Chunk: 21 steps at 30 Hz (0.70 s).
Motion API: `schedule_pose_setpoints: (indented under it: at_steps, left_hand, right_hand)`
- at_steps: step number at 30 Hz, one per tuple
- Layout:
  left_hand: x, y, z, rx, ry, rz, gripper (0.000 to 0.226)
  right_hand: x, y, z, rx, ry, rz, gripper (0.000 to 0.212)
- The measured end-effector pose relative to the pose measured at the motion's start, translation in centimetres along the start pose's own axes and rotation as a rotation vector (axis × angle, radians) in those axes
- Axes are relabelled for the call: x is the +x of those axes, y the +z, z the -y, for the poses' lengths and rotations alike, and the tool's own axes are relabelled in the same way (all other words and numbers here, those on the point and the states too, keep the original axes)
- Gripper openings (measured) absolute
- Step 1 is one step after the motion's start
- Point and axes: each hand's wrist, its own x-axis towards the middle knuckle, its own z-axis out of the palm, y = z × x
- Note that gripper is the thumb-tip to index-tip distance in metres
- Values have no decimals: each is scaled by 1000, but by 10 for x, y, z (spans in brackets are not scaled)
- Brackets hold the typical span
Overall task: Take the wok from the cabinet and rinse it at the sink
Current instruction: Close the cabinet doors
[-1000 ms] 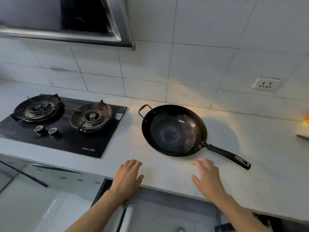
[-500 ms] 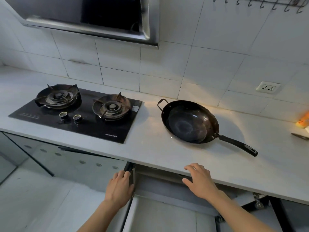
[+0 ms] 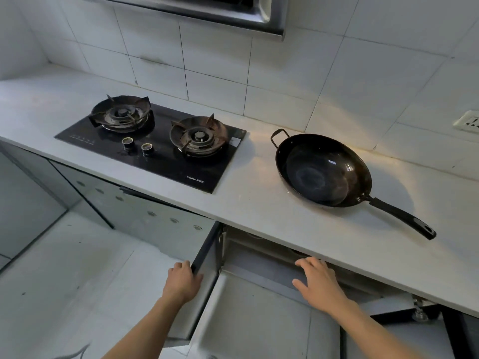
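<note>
The black wok [image 3: 324, 169] lies on the white counter [image 3: 259, 203], right of the stove, its long handle [image 3: 404, 218] pointing toward the lower right. Neither hand touches it. Below the counter a cabinet door [image 3: 207, 294] stands open, seen edge-on. My left hand [image 3: 181, 281] grips that door's dark edge with curled fingers. My right hand [image 3: 318, 281] reaches into the cabinet opening just under the counter lip, fingers spread and fairly straight, holding nothing. The cabinet's inside is dark and mostly hidden. No sink is in view.
A black two-burner gas stove [image 3: 155, 143] sits left of the wok, with a range hood [image 3: 233, 14] above. A wall socket [image 3: 469, 123] is at the far right. Closed glossy cabinet fronts [image 3: 129, 208] run to the left; tiled floor lies below.
Both hands dropped from the counter top to the cabinet beneath. My left hand took hold of the door edge and my right moved into the opening. The wok stayed put.
</note>
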Motion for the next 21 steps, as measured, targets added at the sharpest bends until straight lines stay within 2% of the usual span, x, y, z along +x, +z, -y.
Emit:
schedule_pose_setpoints:
  at_steps: [4, 10, 15, 18, 21]
  left_hand:
    - [2, 16, 14, -89, -62, 81, 37]
    - [6, 20, 9, -77, -111, 55, 36]
    - [1, 22, -8, -149, -170, 115, 21]
    - [-6, 27, -23, -279, -216, 161, 24]
    - [-14, 36, -49, -567, -262, 223, 25]
  right_hand:
    - [-2, 5, 2, -4, -4, -4, 47]
    - [-9, 2, -8, 70, 24, -35, 46]
    - [-23, 2, -31, 115, 73, -32, 46]
    - [-31, 2, -49, 115, 96, -26, 46]
    - [-36, 0, -67, 126, 119, -29, 46]
